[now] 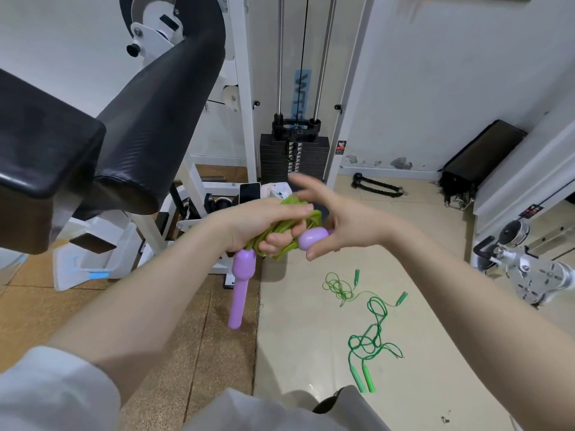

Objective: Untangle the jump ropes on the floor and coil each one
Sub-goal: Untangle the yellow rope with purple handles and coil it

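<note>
**One rope nearly bundled, two more waiting on the floor**

The left hand (264, 225) has its fingers curled tight around a bunch of yellow-green cord (289, 227), with one purple handle (241, 284) dangling below the fist. The right hand (336, 219) is spread wide, fingers straight; the second purple handle (312, 238) sits just at its palm and thumb, but it is too blurred to say whether it really holds it.

Down on the pale floor (435, 353) lie two more ropes: a thin green one (342, 289) in a loose snarl, and a brighter green one (371, 340) knotted up, its two handles side by side.

My worry is the bundle. With the right hand that open, the loops look likely to spring loose from the fist, and the hanging handle could drag them out again.
</note>
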The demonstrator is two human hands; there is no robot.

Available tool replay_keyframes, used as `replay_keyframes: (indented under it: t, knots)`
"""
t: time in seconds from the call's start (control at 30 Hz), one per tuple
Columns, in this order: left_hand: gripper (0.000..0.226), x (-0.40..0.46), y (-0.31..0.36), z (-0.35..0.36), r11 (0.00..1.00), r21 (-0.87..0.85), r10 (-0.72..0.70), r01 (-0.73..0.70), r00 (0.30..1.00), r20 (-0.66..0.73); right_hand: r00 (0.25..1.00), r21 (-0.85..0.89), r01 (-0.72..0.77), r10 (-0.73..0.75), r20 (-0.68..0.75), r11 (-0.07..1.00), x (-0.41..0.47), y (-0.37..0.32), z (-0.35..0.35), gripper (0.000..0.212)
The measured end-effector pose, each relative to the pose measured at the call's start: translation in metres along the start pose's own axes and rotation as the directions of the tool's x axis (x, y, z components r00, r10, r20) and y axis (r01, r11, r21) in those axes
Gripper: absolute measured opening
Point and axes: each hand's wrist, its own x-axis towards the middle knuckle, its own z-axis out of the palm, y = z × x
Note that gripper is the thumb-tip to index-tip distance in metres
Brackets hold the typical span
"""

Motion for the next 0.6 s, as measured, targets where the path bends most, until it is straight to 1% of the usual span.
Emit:
replay_keyframes:
  t: [0.03,0.07,0.13,0.2,0.27,0.37,0.43,0.47,0.5,0.53,0.57,0.6]
  knots:
    - [0.041,0.002,0.005,0.0,0.999,0.049,-0.023,0.021,0.998,0.055,0.997,0.059,-0.007,0.003,0.071,0.998,-0.001,0.002,-0.002,0.104]
    - [0.041,0.004,0.01,0.001,0.996,0.085,-0.046,0.038,0.994,0.096,0.995,0.083,-0.013,0.005,0.101,0.996,-0.001,0.003,-0.003,0.097]
    - [0.041,0.007,0.017,0.001,0.993,0.103,-0.069,0.056,0.989,0.128,0.996,0.143,-0.019,0.005,0.092,0.99,-0.003,0.003,-0.004,0.077]
    - [0.039,0.013,0.019,0.003,0.996,0.083,-0.042,0.033,0.993,0.108,0.998,0.229,-0.022,0.007,0.065,0.973,-0.004,0.005,-0.006,0.051]
    - [0.038,0.02,0.018,0.006,0.996,0.091,0.005,-0.009,0.999,0.045,0.999,0.257,-0.041,0.034,0.031,0.965,-0.006,0.006,-0.008,0.035]
    - [0.034,0.025,0.016,0.008,0.988,0.143,0.073,-0.056,0.99,-0.119,0.997,0.21,-0.073,0.079,-0.019,0.975,-0.01,0.011,-0.011,0.024]
    - [0.035,0.026,0.015,0.006,0.957,0.272,0.17,-0.104,0.958,-0.231,0.99,0.217,-0.118,0.131,-0.044,0.969,-0.015,0.016,-0.012,0.02]
    - [0.037,0.026,0.013,0.005,0.942,0.309,0.22,-0.134,0.938,-0.266,0.987,0.228,-0.139,0.154,-0.051,0.964,-0.017,0.017,-0.011,0.021]
    - [0.04,0.026,0.011,0.005,0.937,0.307,0.258,-0.167,0.923,-0.285,0.984,0.227,-0.148,0.166,-0.064,0.963,-0.018,0.017,-0.01,0.023]
    - [0.043,0.026,0.009,0.006,0.942,0.27,0.279,-0.201,0.913,-0.296,0.982,0.217,-0.145,0.167,-0.086,0.965,-0.018,0.016,-0.01,0.025]
    - [0.043,0.027,0.006,0.006,0.947,0.213,0.297,-0.242,0.911,-0.286,0.98,0.21,-0.136,0.163,-0.117,0.968,-0.017,0.015,-0.01,0.026]
    - [0.039,0.028,0.003,0.006,0.949,0.142,0.311,-0.282,0.913,-0.263,0.975,0.212,-0.125,0.159,-0.152,0.969,-0.016,0.014,-0.01,0.026]
